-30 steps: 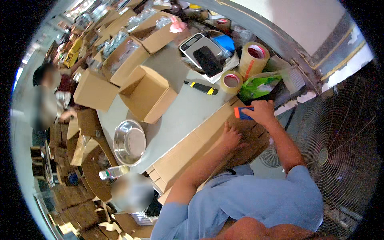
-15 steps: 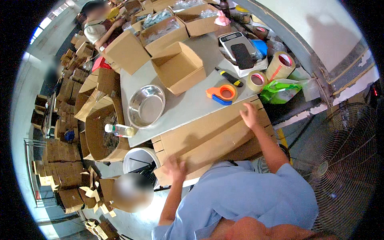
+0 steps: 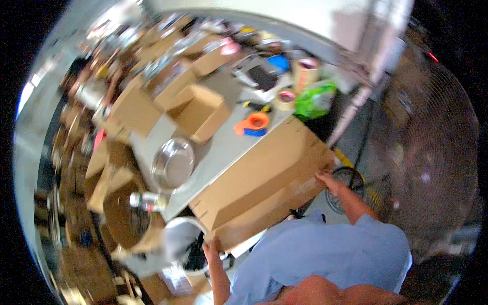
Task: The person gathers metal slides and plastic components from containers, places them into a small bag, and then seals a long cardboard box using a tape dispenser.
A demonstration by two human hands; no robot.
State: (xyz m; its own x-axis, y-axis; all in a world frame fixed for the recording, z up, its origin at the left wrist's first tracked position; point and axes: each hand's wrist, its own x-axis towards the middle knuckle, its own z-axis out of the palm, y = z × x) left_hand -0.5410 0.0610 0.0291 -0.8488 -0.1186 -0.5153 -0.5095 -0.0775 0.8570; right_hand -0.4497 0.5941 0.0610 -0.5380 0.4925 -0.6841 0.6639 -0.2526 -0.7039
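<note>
A wide brown flattened cardboard box (image 3: 254,175) with slotted ends lies across the near edge of the table, a fold running along its length. My left hand (image 3: 212,250) grips its near left corner, the fingers closed at the edge. At its near right end, my right hand (image 3: 329,183) holds the edge with thumb and fingers pinched on it. Just beyond the cardboard sits an orange and blue tape dispenser (image 3: 254,122). The picture is smeared by motion.
On the grey table (image 3: 147,132) stand a metal bowl (image 3: 174,162), an open carton (image 3: 198,114), tape rolls (image 3: 285,99) and a green bag (image 3: 316,101). A bottle (image 3: 147,201) lies at the left. A white bucket (image 3: 178,231) is below; a large fan (image 3: 432,132) stands right.
My view has turned. My right hand has come from the cardboard's far right part to its near edge and closed on it. My left hand has shifted to the near left corner, gripping it.
</note>
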